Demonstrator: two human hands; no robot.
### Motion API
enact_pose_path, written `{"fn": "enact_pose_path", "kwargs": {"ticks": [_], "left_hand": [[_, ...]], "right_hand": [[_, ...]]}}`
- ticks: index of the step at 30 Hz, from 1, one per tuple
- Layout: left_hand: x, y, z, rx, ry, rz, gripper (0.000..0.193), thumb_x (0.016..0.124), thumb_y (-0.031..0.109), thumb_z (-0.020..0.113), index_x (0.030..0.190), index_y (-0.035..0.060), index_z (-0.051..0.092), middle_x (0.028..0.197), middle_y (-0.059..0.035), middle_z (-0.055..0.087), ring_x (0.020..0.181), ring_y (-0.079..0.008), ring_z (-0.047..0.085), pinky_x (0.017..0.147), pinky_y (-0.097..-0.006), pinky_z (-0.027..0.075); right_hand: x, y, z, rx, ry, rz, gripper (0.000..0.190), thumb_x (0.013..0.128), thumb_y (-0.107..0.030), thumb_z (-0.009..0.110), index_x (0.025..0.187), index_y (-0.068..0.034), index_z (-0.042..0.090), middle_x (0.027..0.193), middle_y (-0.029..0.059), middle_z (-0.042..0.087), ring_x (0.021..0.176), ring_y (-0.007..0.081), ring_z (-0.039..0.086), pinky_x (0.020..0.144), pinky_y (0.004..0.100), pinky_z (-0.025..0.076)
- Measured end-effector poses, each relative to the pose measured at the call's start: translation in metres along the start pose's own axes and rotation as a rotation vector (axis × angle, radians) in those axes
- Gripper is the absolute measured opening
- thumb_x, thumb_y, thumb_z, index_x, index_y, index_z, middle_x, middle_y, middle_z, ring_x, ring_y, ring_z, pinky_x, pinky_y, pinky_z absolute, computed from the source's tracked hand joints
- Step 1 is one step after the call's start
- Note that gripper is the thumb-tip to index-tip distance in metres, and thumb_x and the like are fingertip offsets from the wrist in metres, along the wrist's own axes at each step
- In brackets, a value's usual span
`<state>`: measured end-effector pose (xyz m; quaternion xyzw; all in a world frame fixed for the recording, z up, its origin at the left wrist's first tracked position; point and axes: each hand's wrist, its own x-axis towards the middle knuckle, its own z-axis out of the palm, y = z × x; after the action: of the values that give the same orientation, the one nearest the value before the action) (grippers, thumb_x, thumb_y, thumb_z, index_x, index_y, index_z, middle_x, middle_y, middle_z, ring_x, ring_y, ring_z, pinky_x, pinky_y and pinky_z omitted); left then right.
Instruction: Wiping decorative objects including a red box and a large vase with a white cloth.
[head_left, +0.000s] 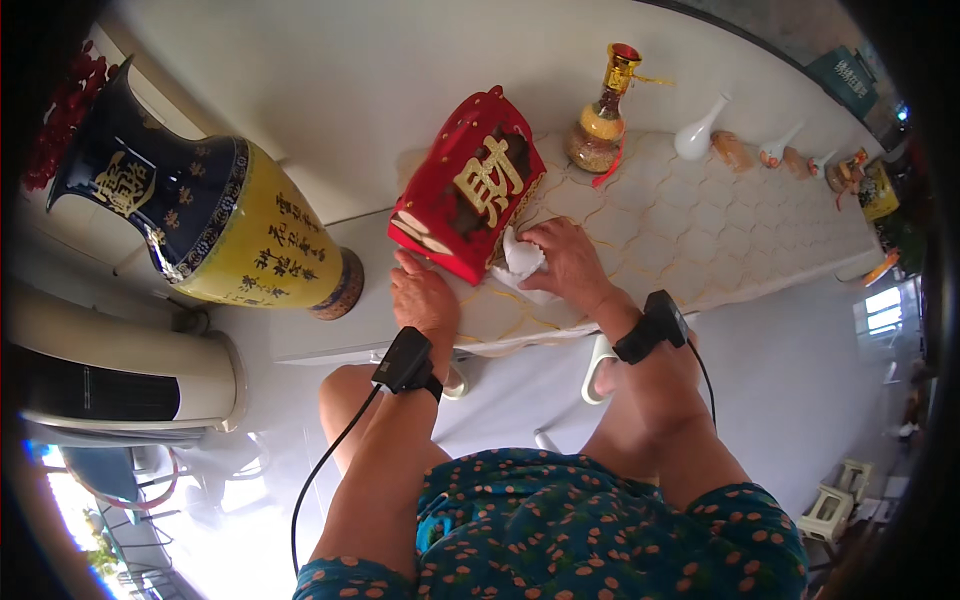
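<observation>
A red decorative box (466, 187) with gold studs and a large raised gold character stands on the patterned tablecloth (652, 232), in front of me. My left hand (425, 296) lies at the box's near left corner, its fingertips by the lower edge; the thumb is hidden. Between the fingers and thumb of my right hand (570, 262) is a crumpled white tissue or cloth (523, 255), close against the near right corner of the box. More of the white material spreads flat beneath that hand.
A tall yellow and dark-blue vase (247, 217) is at the left. Behind the box stands a gold-necked bottle (600, 120); a white vase (701, 131) and several small ornaments line the table's right side. A rounded floor unit (127, 382) is at the lower left.
</observation>
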<state>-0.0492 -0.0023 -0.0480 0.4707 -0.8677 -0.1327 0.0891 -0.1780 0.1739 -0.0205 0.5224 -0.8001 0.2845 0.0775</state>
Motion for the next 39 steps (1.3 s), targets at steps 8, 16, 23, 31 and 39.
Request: {"fn": "enact_pose_path", "kwargs": {"ticks": [8, 16, 23, 31, 39], "left_hand": [[-0.001, 0.001, -0.003, -0.025, -0.003, -0.011, 0.052, 0.091, 0.019, 0.046, 0.135, -0.0044, 0.03, 0.104, -0.0196, 0.052, 0.094, -0.0333, 0.058, 0.075, -0.0393, 0.053], [0.0, -0.001, 0.004, 0.015, 0.006, 0.029, 0.055, 0.089, 0.017, 0.048, 0.136, -0.0041, 0.028, 0.104, -0.0192, 0.053, 0.092, -0.0321, 0.058, 0.076, -0.0372, 0.052], [-0.003, -0.001, -0.002, -0.026, 0.006, 0.03, 0.056, 0.089, 0.017, 0.049, 0.135, -0.004, 0.027, 0.103, -0.0184, 0.052, 0.092, -0.0323, 0.058, 0.076, -0.037, 0.052], [-0.003, 0.0, -0.002, -0.041, -0.01, 0.033, 0.057, 0.088, 0.017, 0.05, 0.135, -0.0045, 0.025, 0.102, -0.019, 0.051, 0.092, -0.0329, 0.057, 0.075, -0.0383, 0.052], [-0.003, 0.0, -0.003, -0.084, 0.007, 0.047, 0.055, 0.088, 0.017, 0.048, 0.134, -0.0056, 0.026, 0.102, -0.0202, 0.051, 0.091, -0.0351, 0.056, 0.075, -0.0405, 0.051]], "right_hand": [[0.036, 0.023, -0.016, 0.633, 0.147, 0.296, 0.04, 0.08, -0.021, 0.064, 0.116, -0.006, 0.058, 0.106, 0.0105, 0.063, 0.096, 0.0219, 0.059, 0.083, 0.0328, 0.046], [0.12, 0.072, -0.002, 0.666, 0.352, 0.441, 0.036, 0.077, -0.007, 0.059, 0.112, 0.0, 0.057, 0.1, 0.0133, 0.064, 0.088, 0.0198, 0.063, 0.073, 0.0325, 0.05], [0.137, 0.07, -0.006, 1.067, 0.27, 0.557, 0.031, 0.074, 0.001, 0.058, 0.105, 0.0, 0.06, 0.089, 0.0074, 0.063, 0.08, 0.0184, 0.061, 0.07, 0.0292, 0.048], [0.144, 0.077, -0.006, 1.087, 0.166, 0.592, 0.03, 0.071, 0.005, 0.06, 0.1, -0.001, 0.059, 0.089, 0.0061, 0.06, 0.082, 0.0161, 0.058, 0.07, 0.0262, 0.046], [0.141, 0.087, -0.011, 1.135, -0.034, 0.613, 0.029, 0.071, 0.004, 0.059, 0.099, -0.003, 0.06, 0.09, 0.0061, 0.061, 0.085, 0.0168, 0.057, 0.077, 0.0274, 0.044]]}}
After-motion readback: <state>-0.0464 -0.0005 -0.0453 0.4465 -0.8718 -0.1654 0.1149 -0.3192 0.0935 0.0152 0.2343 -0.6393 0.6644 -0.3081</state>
